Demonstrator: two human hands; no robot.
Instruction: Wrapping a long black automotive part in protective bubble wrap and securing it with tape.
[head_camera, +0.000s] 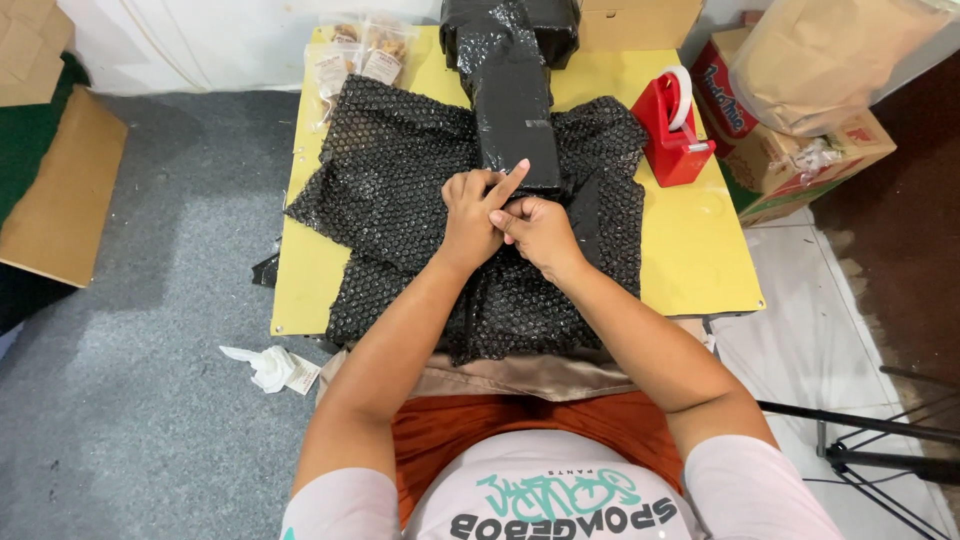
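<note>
Both hands pressed together on black bubble wrap (400, 200) on the yellow bench (690, 250). Left hand (472, 215) pinching the wrap, one finger pointing up. Right hand (540, 232) curled on it. Red tape holder (672, 130) nearby.

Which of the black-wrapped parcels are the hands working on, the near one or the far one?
The near, long parcel lying on the black bubble wrap sheet; both hands press at its near end. The other bundle sits at the table's far edge, untouched.
</note>
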